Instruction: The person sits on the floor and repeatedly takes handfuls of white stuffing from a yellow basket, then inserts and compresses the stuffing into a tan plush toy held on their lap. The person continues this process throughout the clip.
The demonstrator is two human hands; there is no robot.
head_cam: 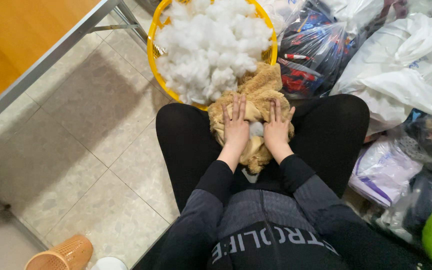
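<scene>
The tiled floor (91, 130) filled the left half of the view, with a wooden table (16, 35) at 10 o'clock. Plastic bags (396, 65) of mixed goods were heaped from 1 to 4 o'clock. The person sat with black-clad legs (186, 140) bent outward. A yellow basket (150, 45) stood at 12 o'clock, just beyond the knees, piled high with white fibre filling (211, 45).

The tan plush cover (258, 87) lay in the lap at the centre, and its far end touched the basket. Both hands rested on it side by side. The left hand (236, 127) sat at 9 o'clock of the cover's middle and the right hand (277, 129) at 3 o'clock. Each lay flat, palm down, with the fingers straight and pointing to 12 o'clock. Neither hand pinched or gripped anything. A small tuft of filling (256, 129) showed in the gap between them, seemingly at an opening in the cover.

Judging by this, the step in hand was pressing the filling down inside the cover and evening it out. Any further handling would call for one hand to keep the opening steady, and for a reach to 12 o'clock if more filling were wanted.

A small orange basket (61, 255) lay at 7 o'clock.
</scene>
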